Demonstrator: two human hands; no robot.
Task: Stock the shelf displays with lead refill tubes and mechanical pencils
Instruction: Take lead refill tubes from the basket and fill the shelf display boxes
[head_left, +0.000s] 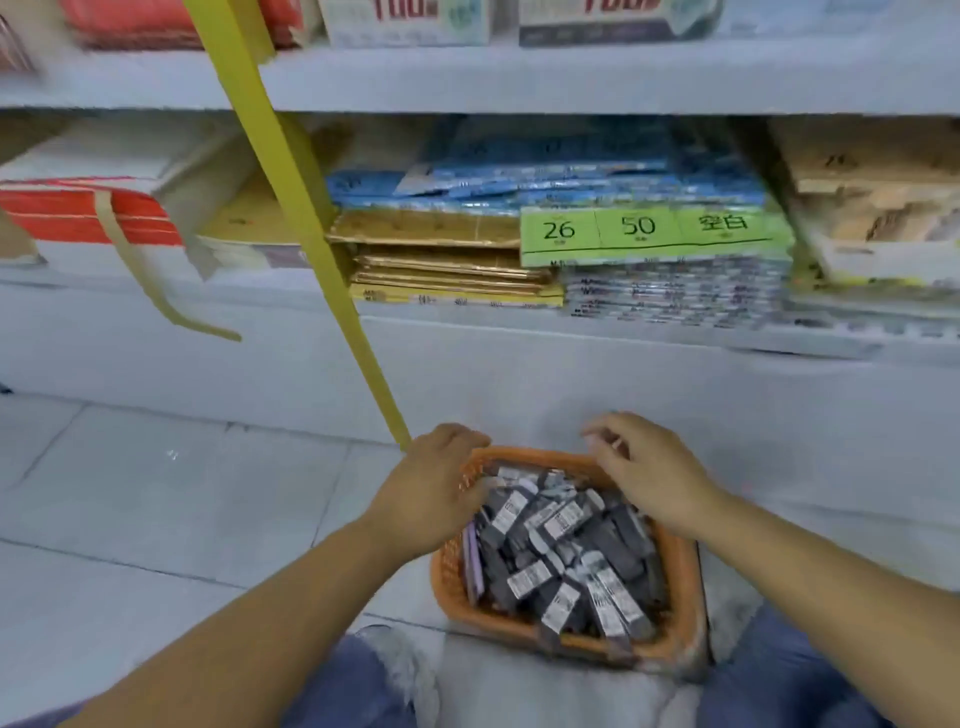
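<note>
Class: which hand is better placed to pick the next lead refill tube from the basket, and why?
Probably the left. The left hand reaches over the rim of the orange basket, fingers down at the lead refill tubes; the right hand is at the far corner, fingers curled, not among the tubes.

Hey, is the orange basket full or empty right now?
Nearly full. The orange basket is heaped with grey lead refill tubes, piled close to its rim; how deep the pile goes is hidden.
</note>
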